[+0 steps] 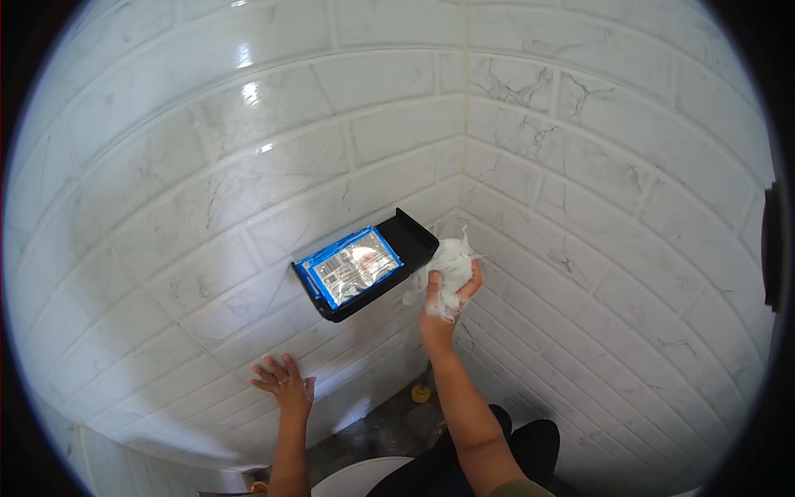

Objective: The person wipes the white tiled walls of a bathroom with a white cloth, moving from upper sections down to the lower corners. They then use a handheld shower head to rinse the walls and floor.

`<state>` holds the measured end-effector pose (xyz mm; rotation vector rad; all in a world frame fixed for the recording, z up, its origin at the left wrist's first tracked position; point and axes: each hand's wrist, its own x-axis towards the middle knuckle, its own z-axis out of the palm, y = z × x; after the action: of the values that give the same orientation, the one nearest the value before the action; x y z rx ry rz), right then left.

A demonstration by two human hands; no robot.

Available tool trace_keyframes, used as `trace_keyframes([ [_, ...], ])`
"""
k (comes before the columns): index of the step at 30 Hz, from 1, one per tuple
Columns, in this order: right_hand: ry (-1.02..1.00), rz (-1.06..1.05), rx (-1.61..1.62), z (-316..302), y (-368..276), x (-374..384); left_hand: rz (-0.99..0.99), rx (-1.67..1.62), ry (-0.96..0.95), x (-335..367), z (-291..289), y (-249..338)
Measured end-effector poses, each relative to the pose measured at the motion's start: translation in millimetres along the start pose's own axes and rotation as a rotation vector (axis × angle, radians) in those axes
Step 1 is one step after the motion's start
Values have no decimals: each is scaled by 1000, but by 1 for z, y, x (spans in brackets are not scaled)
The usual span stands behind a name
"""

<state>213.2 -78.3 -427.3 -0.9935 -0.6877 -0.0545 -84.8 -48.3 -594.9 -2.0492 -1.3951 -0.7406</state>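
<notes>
Where the two walls of white marble-look tile [207,182] meet in a corner, they fill nearly the whole frame, and glare blots out the surface at upper left. At the bottom edge a white rounded fixture [356,479] is cut off, too little of it showing to identify. The dark floor [389,427] beside it is mostly hidden by the person's arms and dark clothing; a small yellow object [421,394] lies there, too small to make out. A black wall shelf [406,236] sits at centre frame, fixed to the left wall just beside the corner. A blue-edged, shiny silver packet [354,267] lies on it, covering most of the tray. The right hand [443,302], just right of the shelf, is clenched around a wad of white tissue [450,263], held against the shelf's right end. The left hand [283,381], lower left of centre, is spread flat against the wall tile, holding nothing.
</notes>
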Motion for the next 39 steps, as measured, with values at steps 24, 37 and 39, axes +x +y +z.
trace_keyframes([
  [24, -230, -369, -80, 38, -52, -89, -43, -269, -105, -12, -6, 1],
  [37, -405, -400, -17, 51, -42, -129, -56, -487, 80, -11, -38, -5],
  [39, -618, -418, -59, 56, -35, -148, -147, -693, 334, -19, -32, -13],
])
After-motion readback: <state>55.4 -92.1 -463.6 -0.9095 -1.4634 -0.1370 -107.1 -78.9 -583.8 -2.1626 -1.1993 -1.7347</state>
